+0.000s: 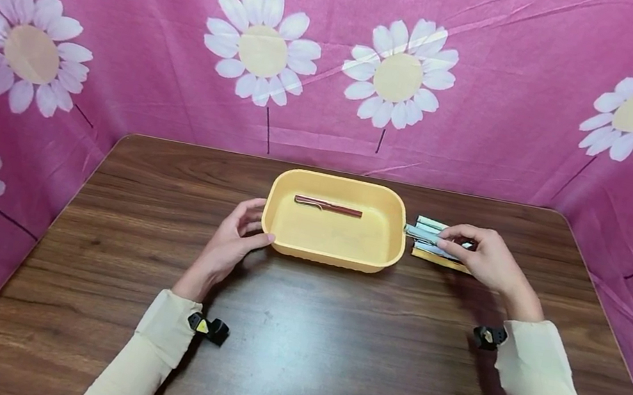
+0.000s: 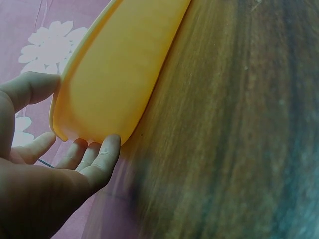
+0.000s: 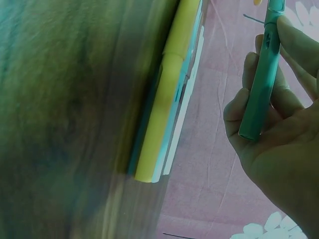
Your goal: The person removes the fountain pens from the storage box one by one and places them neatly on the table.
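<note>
A yellow rectangular plastic bin sits toward the far side of the table, with a dark red clipped pen lying inside it. My left hand holds the bin's left end, thumb at the rim and fingers against the outer wall, as the left wrist view also shows. Just beyond the bin's right end, my right hand pinches a capped teal pen between thumb and fingers. Beneath that hand lie several more pens side by side, among them a yellow pen and a pale mint pen; the hand partly covers them.
The dark wood-grain table ends at a pink cloth printed with white flowers, which hangs behind and on both sides. Each wrist wears a black strap with a small device, such as the left wrist device.
</note>
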A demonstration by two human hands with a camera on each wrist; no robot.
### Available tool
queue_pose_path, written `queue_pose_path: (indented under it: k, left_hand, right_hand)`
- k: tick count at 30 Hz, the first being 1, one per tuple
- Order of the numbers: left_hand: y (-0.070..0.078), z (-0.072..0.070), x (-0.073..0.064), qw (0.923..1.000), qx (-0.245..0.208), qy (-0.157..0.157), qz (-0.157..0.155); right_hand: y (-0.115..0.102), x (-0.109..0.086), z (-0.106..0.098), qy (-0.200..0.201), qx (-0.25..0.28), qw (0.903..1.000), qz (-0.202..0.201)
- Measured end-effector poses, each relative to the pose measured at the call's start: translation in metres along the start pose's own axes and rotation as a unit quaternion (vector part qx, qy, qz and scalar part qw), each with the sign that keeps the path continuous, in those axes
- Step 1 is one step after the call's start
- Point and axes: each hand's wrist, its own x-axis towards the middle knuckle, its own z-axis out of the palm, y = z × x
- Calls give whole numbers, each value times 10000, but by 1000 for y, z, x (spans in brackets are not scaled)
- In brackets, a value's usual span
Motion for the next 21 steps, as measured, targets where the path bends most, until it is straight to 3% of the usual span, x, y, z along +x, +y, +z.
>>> queue_pose_path:
  k: [21]
  left_hand:
    - [2,0,-1,10000,17,-24,-39]
  right_hand:
    - [19,-17,4,-201,-620,9973,348]
